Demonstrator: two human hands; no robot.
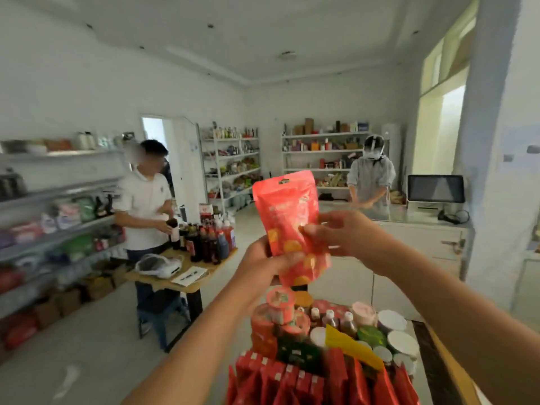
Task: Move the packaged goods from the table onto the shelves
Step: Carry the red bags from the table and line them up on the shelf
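Red plastic pouch [285,211] is being held up above the crowded desk [451,365], the person's left hand [263,267] gripping its lower half with fingers curled round it while the right hand [342,232] is pinching its side edge. The pick-up appears done and the carry is seemingly starting. The next move is calling for a turn toward the shelves [58,226] at left, where a free spot is needing to be found.

The print on the red pouch [285,206] I hold up is too blurred to read. My left hand [263,266] and right hand [342,233] cover its lower part. The red packets [292,381] below me run off the bottom edge. Goods on the left shelves [58,226] are smeared beyond telling.
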